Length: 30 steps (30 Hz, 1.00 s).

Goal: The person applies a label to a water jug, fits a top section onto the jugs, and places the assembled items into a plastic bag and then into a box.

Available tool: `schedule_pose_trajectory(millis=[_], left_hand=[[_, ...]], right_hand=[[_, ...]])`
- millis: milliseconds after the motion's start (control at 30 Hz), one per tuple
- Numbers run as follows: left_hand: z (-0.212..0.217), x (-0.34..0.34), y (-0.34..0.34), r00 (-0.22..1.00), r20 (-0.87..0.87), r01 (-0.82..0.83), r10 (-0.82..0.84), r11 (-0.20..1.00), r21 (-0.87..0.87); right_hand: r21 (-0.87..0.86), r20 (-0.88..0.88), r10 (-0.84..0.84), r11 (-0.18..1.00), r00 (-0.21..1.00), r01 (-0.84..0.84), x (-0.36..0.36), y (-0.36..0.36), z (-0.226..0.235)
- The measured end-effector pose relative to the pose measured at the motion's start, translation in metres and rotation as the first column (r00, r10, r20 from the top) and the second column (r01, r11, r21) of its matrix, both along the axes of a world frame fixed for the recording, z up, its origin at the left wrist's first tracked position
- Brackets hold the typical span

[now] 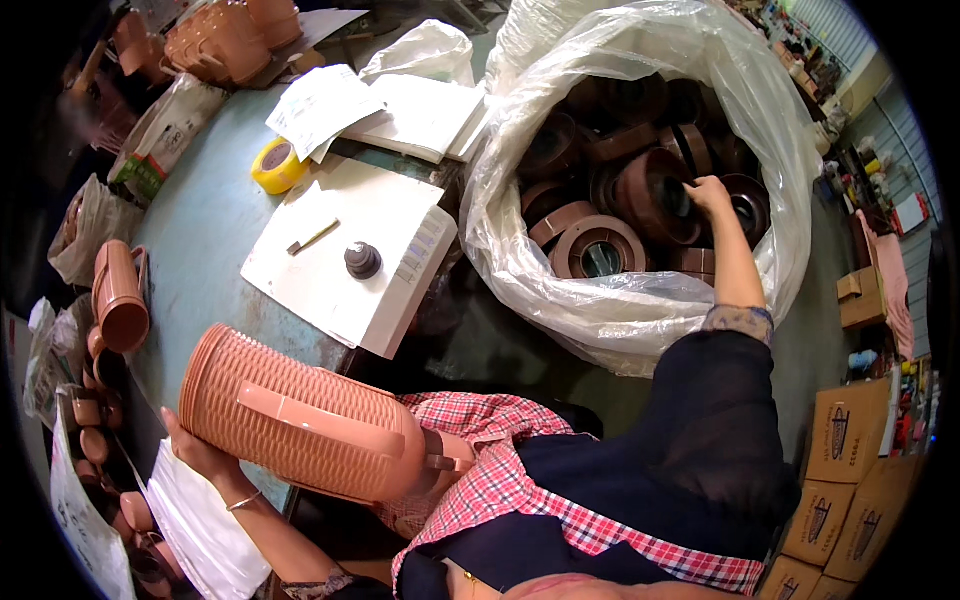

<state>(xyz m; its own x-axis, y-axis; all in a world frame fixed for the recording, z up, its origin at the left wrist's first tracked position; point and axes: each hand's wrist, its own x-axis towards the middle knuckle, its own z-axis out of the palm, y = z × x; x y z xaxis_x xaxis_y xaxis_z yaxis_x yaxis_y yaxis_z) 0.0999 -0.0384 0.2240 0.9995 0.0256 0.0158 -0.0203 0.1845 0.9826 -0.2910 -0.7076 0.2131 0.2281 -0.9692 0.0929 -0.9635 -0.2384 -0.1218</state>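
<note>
Head view: salmon jug (pixel 300 420), woven texture, lies on its side over the near corner of the blue table (pixel 195 230). Left hand (pixel 205 455) cups and holds its base end; most fingers are hidden behind it. Neck end meets the checked apron (pixel 500 495), just right of the table's near corner; a brown clip shows there, rest of the neck partly covered by cloth.

White carton (pixel 345 225) sits at the table's right edge, faint bluish marks on its side, too small to make out. On top: small brush (pixel 315 236), dark grey knob-like piece (pixel 362 260). Yellow tape roll (pixel 278 166) beside it on the table, some print inside the core, blurred. White papers (pixel 325 105) farther up the table; writing too faint.

Right hand (pixel 712 197), well right of the table, reaches into the clear bag (pixel 625 325); fingers at the rim of a tilted brown round piece (pixel 648 200), tips partly hidden, cannot tell whether they pinch. More brown rings (pixel 570 250) around it, lower ones buried.

Brown cartons (pixel 845 425) far right of the table: dark logo print, lower ones cut off. Salmon jugs (pixel 230 40) beyond the table's far end, cropped by the fisheye rim.
</note>
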Motion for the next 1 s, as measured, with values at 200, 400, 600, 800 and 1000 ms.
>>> schedule_pose_trajectory(millis=[200, 400, 600, 800, 1000], left_hand=[[0.0, 0.002, -0.001, 0.998, 0.047, -0.047, 0.045, 0.998, 0.03], [-0.004, 0.01, 0.019, 0.908, 0.416, -0.206, -0.04, 0.823, 0.529], [-0.004, 0.007, 0.018, 0.974, 0.117, -0.199, 0.192, 0.979, 0.048], [0.008, -0.007, 0.038, 0.985, 0.103, -0.126, 0.135, 0.987, -0.097], [0.003, -0.009, 0.041, 0.987, 0.14, -0.067, 0.084, 0.99, -0.123]], right_hand=[[-0.211, 0.006, 0.093, 0.973, 0.996, -0.089, 0.089, 0.041, -0.042], [-0.148, 0.371, 0.154, 0.983, 0.916, -0.106, 0.136, 0.045, -0.05], [-0.421, 0.555, 0.816, 0.441, 0.16, -0.793, 0.289, 0.161, 0.029], [-0.209, 0.417, 0.887, 0.307, 0.199, -0.928, 0.495, 0.35, -0.047], [-0.083, 0.455, 0.88, 0.194, 0.136, -0.977, 0.505, 0.376, -0.009]])
